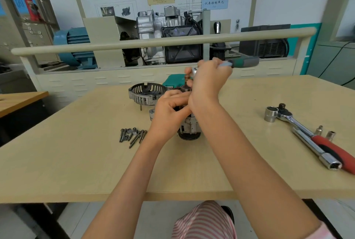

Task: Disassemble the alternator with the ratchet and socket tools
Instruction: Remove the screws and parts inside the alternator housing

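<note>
The alternator [189,127] stands pulley-down at mid-table [76,162]. Your left hand [169,110] grips its upper body; your right hand [208,79] holds the green-handled ratchet [240,62] over its shaft. Removed bolts [132,136] lie left, the end cover [147,93] behind.

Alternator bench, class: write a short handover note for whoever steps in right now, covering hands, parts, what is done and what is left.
Right hand grips the green-handled ratchet above the alternator's shaft.
Left hand holds the alternator, which stands pulley-down on the table.
Done: end cover is off, behind it on the left; removed bolts lie in front left.
Spare red-handled ratchet and sockets lie right.
Left: the remaining body.
</note>
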The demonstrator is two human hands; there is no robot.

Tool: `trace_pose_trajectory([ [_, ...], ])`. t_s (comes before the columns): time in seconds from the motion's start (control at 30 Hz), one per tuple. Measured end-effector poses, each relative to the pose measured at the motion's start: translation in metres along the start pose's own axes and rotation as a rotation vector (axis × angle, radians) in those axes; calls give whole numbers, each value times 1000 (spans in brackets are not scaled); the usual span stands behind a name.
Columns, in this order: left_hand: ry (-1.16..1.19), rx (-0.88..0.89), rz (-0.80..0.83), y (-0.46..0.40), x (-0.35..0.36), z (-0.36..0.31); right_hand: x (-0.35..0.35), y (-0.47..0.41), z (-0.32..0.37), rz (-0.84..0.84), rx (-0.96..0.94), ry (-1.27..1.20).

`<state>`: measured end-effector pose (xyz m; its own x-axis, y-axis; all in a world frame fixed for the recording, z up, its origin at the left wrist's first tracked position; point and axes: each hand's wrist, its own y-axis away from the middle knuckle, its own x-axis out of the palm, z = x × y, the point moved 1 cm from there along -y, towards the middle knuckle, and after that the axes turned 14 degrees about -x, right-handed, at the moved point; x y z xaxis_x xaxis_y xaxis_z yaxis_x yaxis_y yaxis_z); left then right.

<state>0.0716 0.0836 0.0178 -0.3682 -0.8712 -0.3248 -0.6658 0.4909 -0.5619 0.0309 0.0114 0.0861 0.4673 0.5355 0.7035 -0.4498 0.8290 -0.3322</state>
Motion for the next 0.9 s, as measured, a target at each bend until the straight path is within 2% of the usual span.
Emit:
trace_pose_trajectory([
  [0.07, 7, -2, -18, 1, 3, 0, 0, -1, 2, 48, 44, 9],
  [0.17, -21, -1, -18, 3, 4, -2, 2, -12, 9, 294, 358, 71],
  [0.23, -37, -35, 0, 3, 2, -1, 2, -20, 11, 421, 529, 14],
  [0.33, -58, -26, 34, 2, -1, 0, 1, -22, 12, 493, 607, -31],
  [0.4, -49, 9, 44, 2, -2, -2, 2, -16, 10, 421, 508, 14],
  [0.5, -2, -9, 25, 1, -1, -1, 3, -3, 2, 85, 120, 41],
  [0.57, 7, -32, -11, 1, 0, 0, 2, -2, -1, -23, 15, -2],
  [0.63, -3, -29, -35, 1, 3, -1, 1, -7, 4, 84, 137, 26],
  [0.73, -15, -58, -15, 1, 3, -2, 3, -16, 11, 438, 468, 66],
  [0.8, -11, -84, 15, 2, 0, -1, 5, -19, 10, 608, 617, 23],
  [0.9, -18, -29, 26, 3, -1, -1, 6, -18, 11, 631, 663, 3],
])
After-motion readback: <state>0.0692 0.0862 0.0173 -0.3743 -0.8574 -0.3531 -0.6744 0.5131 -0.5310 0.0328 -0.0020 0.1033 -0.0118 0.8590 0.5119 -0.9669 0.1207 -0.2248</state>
